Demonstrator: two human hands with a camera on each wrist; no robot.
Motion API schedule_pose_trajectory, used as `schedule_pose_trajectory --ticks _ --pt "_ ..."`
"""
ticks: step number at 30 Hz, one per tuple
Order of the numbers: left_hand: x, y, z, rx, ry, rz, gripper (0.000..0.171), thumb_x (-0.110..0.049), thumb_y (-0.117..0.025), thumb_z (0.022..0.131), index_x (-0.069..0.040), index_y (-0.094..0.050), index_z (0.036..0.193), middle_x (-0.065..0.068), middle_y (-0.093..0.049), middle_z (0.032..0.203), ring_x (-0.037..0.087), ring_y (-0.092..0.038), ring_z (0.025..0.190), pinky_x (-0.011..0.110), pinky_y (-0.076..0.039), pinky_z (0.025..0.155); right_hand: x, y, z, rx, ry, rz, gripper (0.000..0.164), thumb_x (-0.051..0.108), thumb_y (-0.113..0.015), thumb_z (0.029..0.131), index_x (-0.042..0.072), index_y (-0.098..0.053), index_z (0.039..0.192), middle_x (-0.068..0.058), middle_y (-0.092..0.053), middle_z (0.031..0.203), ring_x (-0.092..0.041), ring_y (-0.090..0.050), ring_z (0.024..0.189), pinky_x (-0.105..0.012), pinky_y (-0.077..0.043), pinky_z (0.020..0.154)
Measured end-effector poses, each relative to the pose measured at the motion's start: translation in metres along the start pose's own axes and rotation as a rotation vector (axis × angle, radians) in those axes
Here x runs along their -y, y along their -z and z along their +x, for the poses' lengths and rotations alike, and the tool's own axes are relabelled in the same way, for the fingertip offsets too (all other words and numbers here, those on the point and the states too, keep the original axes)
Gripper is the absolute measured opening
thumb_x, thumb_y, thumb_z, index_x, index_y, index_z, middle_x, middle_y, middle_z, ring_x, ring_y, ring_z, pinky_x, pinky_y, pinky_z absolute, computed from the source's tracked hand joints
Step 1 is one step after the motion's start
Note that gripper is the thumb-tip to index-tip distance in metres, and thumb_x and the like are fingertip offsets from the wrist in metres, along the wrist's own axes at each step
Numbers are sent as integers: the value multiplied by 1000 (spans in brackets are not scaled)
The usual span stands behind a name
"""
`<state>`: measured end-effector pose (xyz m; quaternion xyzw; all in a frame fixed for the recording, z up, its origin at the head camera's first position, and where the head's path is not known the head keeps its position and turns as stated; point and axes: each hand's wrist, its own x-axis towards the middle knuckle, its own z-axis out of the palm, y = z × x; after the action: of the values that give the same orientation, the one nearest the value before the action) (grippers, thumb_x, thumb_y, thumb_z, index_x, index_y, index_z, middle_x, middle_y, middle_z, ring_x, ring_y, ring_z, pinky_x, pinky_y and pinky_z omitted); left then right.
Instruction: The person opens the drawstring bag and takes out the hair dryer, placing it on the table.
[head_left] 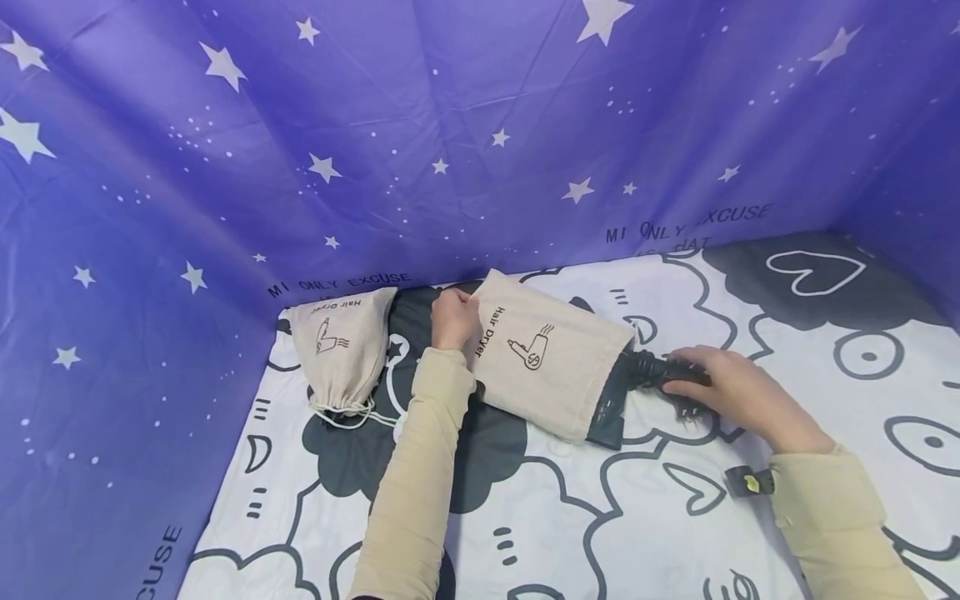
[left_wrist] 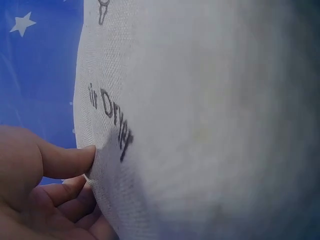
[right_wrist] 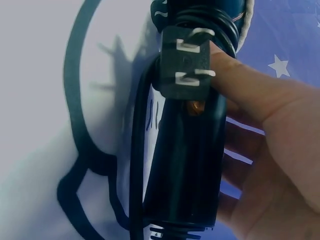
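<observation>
A beige cloth bag (head_left: 577,358) printed "Hair Dryer" lies tilted over the bedding in the middle of the head view. At its closed end my left hand (head_left: 453,321) pinches the fabric; thumb and fingers meet on the bag's edge in the left wrist view. Out of the bag's right end sticks a black hair dryer (head_left: 609,408), the rest of it hidden inside the cloth. My right hand (head_left: 723,387) grips its handle (right_wrist: 185,165). Black cord is wound around the handle near the bag, and a two-pin plug (right_wrist: 186,65) lies against it.
A second beige drawstring bag (head_left: 341,350), its neck drawn in, lies on the left. White cords (head_left: 341,410) trail from it. Black-and-white patterned bedding (head_left: 540,517) spreads underneath, and a purple star-print curtain (head_left: 465,208) hangs behind and at the sides.
</observation>
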<state>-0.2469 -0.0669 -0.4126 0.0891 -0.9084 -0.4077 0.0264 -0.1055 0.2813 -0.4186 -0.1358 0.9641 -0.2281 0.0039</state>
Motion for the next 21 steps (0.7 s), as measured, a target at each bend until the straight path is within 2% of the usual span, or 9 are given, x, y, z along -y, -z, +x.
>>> schedule_pose_trajectory --ticks 5,12,21 --pt "3 1 0 5 20 3 17 -15 -59 97 -2 -71 96 15 -70 100 33 -64 96 45 -52 88 2 0 0 -16 -4 -17 45 32 -77 86 2 -68 118 -21 -70 113 -46 -64 105 -62 -46 91" --pt "8 -3 -1 5 32 9 17 -15 -60 97 -3 -72 96 14 -71 101 33 -65 98 45 -52 90 3 -1 -6 6 -38 -3 43 32 -77 86 2 -68 117 -21 -70 111 -46 -65 102 -63 -47 89" --pt "7 -5 0 -14 40 15 17 -16 -61 97 -4 -73 96 13 -71 101 33 -66 98 45 -52 91 6 -1 -4 -15 -46 7 36 30 -79 84 4 -70 108 -17 -72 101 -39 -68 92 -60 -49 82"
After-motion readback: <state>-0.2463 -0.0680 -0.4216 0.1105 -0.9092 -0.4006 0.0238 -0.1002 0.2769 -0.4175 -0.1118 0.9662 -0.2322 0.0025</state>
